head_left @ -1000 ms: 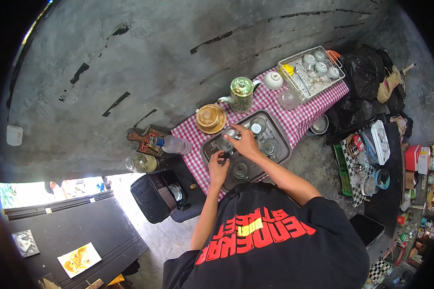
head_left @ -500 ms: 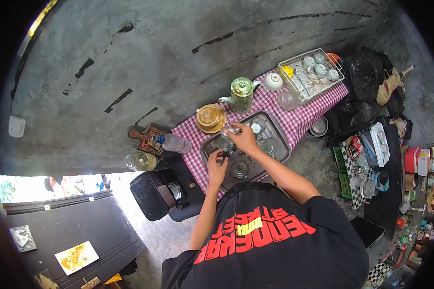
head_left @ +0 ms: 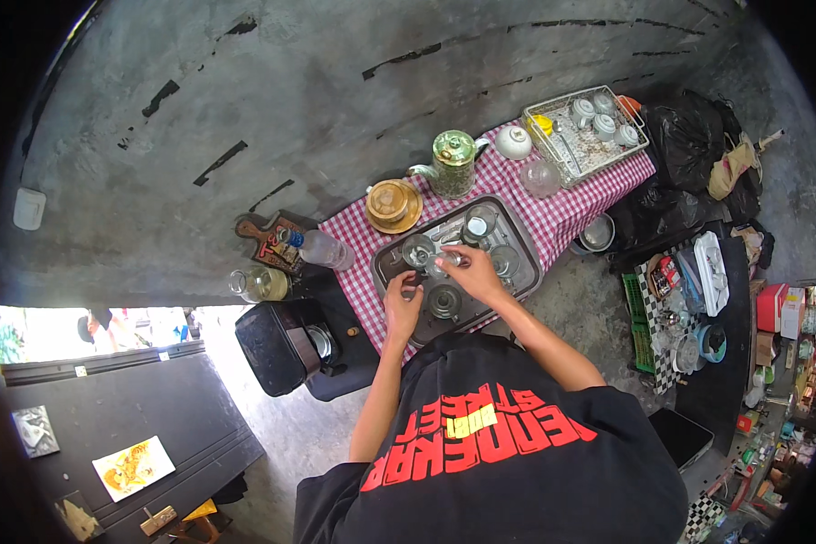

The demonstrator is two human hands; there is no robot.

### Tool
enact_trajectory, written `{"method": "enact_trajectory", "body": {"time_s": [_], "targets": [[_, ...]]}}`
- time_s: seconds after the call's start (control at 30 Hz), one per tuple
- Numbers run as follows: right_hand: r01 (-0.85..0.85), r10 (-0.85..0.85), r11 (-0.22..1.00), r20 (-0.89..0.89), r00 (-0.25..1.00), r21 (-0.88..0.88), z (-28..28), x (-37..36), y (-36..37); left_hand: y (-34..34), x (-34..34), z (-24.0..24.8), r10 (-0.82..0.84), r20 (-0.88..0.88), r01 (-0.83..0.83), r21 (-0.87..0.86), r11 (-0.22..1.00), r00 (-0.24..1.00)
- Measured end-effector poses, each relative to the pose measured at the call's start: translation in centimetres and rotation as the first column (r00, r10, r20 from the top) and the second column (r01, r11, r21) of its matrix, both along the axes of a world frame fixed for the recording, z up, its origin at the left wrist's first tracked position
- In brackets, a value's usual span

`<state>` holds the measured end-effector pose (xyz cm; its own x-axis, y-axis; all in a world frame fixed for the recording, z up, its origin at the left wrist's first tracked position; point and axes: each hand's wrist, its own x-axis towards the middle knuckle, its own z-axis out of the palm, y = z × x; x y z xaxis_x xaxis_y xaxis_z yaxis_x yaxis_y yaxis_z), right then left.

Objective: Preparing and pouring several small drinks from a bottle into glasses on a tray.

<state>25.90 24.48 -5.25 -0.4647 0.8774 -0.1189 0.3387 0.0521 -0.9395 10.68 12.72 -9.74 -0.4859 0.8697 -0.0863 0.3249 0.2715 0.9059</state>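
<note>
1. Well left of the dark tray (head_left: 517, 223): wooden paddle board (head_left: 267, 243) against the wall, glass jar (head_left: 263, 285) with yellowish contents, and below these a black boxy container (head_left: 279, 349).
2. Nearer the tray, just beyond its left end: clear bottle (head_left: 325, 250) with a blue cap, tilted in view.
3. Beneath the tray and on past its right side: red-and-white checked cloth (head_left: 576, 216).
4. Just behind the tray's left part: tan cup-like vessel (head_left: 388, 201) on a matching saucer.
5. At the tray's left side: left hand (head_left: 403, 308), thumb and forefinger curved and apart, nothing visibly held; contact with the tray impossible to tell.
6. Inside the tray, toward the left: one glass mug near the back, another nearer the front.
7. Over the tray's middle: small clear glass piece (head_left: 442, 265), exact kind unclear, pinched in the fingers of the right hand (head_left: 476, 274).
8. Behind the tray: patterned teapot (head_left: 453, 172) with a green lid.
9. Inside the tray, toward the right: two more glass mugs.
10. Beyond the tray's back right corner: white bowl (head_left: 513, 142), round clear glass vessel (head_left: 541, 179), then a wire basket (head_left: 598, 170) with pale cups inside.
</note>
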Motion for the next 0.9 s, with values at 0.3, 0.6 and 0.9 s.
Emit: {"method": "enact_trajectory", "body": {"time_s": [0.3, 0.6, 0.9], "targets": [[0.006, 0.0, 0.995, 0.062, 0.998, -0.096, 0.0, 0.8, -1.0, -1.1, 2.0, 0.9, 0.024, 0.039, -0.023, -0.04, 0.999, 0.999], [-0.007, -0.004, 0.942, 0.035, 0.999, 0.336, -0.2, -2.8, 2.1, -2.1, 4.1, -0.1, 0.092, 0.036, -0.092, -0.01, 0.996, 0.995], [-0.156, 0.11, 0.82, 0.116, 0.987, 0.55, -0.6, -3.8, 2.7, -2.2, 6.1, -0.3, 0.181, 0.001, -0.181, 0.004, 0.983, 0.983]]}}
